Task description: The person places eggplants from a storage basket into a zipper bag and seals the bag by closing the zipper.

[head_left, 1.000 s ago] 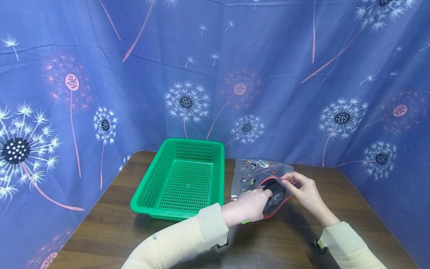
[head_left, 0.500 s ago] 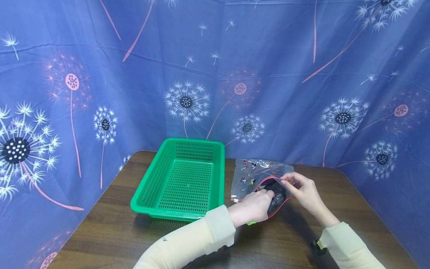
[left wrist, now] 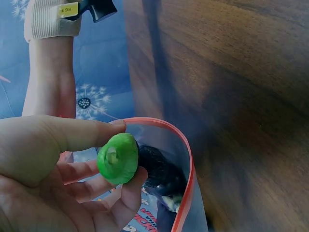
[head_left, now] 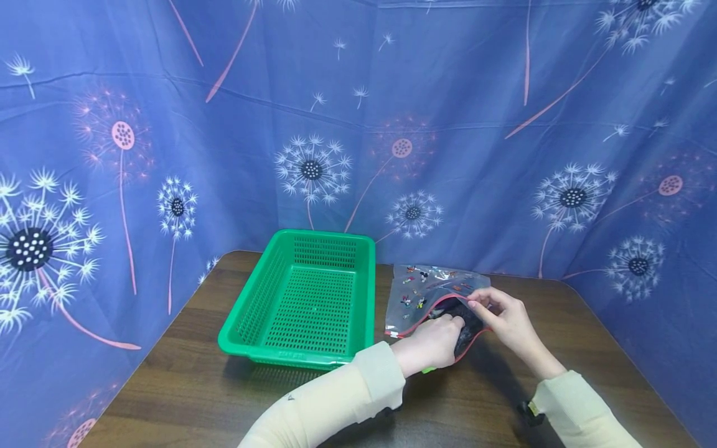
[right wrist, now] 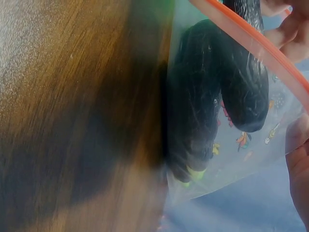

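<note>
My left hand holds a dark eggplant by its green stem end, between thumb and fingers. The hand is at the mouth of a clear zip bag with a red-edged opening and small cartoon prints. In the right wrist view, the dark body of an eggplant hangs inside the bag, beside another dark eggplant with a green end. My right hand pinches the far right edge of the bag's opening and keeps it spread. Most of the eggplants is hidden in the head view.
A green perforated plastic basket stands left of the bag on the brown wooden table. A blue curtain with dandelion prints hangs behind and at both sides. The left sleeve passes close to the basket's front right corner.
My left hand has moved right, bringing the eggplant further into the bag. The right hand keeps its pinch on the bag edge and has hardly moved.
</note>
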